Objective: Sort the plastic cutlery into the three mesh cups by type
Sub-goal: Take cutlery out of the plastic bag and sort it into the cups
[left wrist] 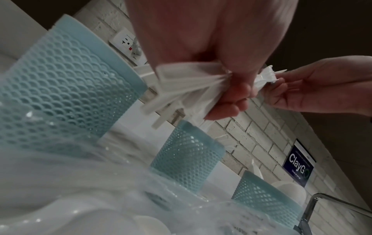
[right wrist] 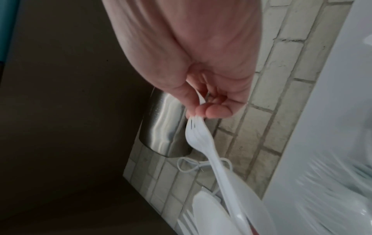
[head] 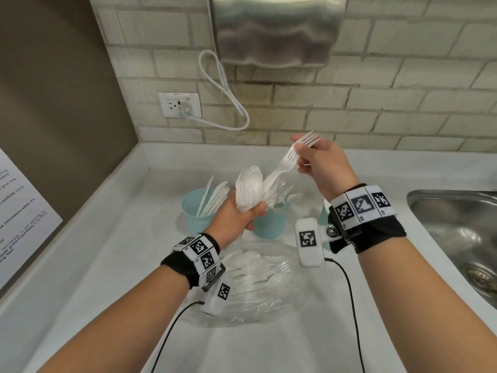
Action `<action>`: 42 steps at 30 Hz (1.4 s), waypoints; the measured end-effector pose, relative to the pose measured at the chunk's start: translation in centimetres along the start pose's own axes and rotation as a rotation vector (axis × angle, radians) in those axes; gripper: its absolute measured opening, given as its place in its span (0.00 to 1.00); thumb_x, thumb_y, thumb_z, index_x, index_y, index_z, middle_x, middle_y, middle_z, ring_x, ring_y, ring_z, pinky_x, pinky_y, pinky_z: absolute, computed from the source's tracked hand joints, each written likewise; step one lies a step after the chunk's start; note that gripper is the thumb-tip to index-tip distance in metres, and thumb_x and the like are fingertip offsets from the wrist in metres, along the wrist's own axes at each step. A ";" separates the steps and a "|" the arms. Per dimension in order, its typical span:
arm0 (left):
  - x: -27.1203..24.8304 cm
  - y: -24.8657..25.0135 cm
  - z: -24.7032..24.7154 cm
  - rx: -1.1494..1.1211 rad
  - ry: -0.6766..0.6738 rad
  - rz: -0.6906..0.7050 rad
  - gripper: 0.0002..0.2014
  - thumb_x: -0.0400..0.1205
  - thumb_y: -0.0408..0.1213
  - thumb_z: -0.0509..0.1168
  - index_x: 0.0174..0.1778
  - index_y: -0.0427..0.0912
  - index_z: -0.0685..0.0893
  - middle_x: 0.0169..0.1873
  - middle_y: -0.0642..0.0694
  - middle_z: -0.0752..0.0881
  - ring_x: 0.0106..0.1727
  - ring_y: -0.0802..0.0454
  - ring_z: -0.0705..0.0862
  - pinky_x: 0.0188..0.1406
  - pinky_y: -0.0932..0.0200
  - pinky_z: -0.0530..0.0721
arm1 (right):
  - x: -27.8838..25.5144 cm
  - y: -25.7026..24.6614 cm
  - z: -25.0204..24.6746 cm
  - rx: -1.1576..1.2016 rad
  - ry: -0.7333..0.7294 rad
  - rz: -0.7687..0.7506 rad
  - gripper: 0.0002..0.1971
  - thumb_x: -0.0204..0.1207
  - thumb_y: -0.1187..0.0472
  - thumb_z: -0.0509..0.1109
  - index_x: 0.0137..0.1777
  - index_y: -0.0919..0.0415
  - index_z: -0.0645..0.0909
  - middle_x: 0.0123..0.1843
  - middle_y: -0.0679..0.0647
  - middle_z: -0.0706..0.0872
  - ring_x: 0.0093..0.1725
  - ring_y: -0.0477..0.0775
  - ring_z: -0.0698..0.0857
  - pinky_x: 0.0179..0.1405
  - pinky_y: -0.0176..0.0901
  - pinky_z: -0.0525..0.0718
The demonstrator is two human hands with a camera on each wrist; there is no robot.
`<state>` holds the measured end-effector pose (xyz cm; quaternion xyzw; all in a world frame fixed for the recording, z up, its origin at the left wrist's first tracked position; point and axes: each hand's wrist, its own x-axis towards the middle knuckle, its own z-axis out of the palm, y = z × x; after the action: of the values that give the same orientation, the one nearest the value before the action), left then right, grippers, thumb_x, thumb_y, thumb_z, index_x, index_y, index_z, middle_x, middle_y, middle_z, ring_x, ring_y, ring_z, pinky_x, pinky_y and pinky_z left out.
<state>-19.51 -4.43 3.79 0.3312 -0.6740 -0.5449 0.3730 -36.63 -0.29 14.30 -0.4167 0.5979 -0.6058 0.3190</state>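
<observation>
Over the counter (head: 134, 238), right fingers (head: 305, 160) pinch forks (head: 285, 162) from left hand's (head: 236, 219) bundle (head: 248, 189).

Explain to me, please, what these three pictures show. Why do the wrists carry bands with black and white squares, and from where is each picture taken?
There is no machine here: a person works with bare hands. The wide picture comes from a camera worn on the head, looking down. The other two come from small cameras on each wrist, looking along the fingers. The bands carry those wrist cameras.

On the white counter stand three blue mesh cups: a cup with knives, a cup with forks and a third cup, mostly hidden behind the right wrist in the head view. A clear bag with more cutlery lies in front.

The left hand grips a bundle of spoons and forks. The right hand pinches some forks near their prongs.
</observation>
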 end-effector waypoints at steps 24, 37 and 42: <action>0.0 0.7 -0.3 0.014 0.147 0.028 0.20 0.80 0.38 0.69 0.60 0.54 0.66 0.46 0.54 0.78 0.39 0.57 0.80 0.24 0.64 0.84 | -1.3 4.2 3.0 -0.374 0.042 -0.195 0.17 0.79 0.68 0.59 0.63 0.56 0.81 0.61 0.55 0.76 0.49 0.35 0.78 0.54 0.24 0.76; 0.5 0.7 0.2 0.007 0.147 0.056 0.20 0.78 0.36 0.71 0.61 0.54 0.70 0.46 0.52 0.84 0.41 0.57 0.84 0.29 0.59 0.85 | -3.3 2.4 4.7 -0.126 -0.206 -0.110 0.09 0.71 0.57 0.76 0.39 0.58 0.78 0.35 0.54 0.85 0.30 0.50 0.83 0.32 0.39 0.83; 0.1 0.4 0.6 0.099 0.112 0.089 0.18 0.81 0.37 0.67 0.61 0.50 0.67 0.45 0.59 0.79 0.39 0.62 0.80 0.30 0.67 0.79 | -3.3 -0.5 3.0 -0.063 0.030 -0.277 0.08 0.81 0.54 0.65 0.42 0.53 0.78 0.29 0.45 0.77 0.26 0.41 0.74 0.24 0.29 0.73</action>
<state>-20.09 -4.16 4.08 0.3489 -0.6921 -0.4748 0.4169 -32.45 1.30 14.17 -0.4959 0.5583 -0.6311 0.2099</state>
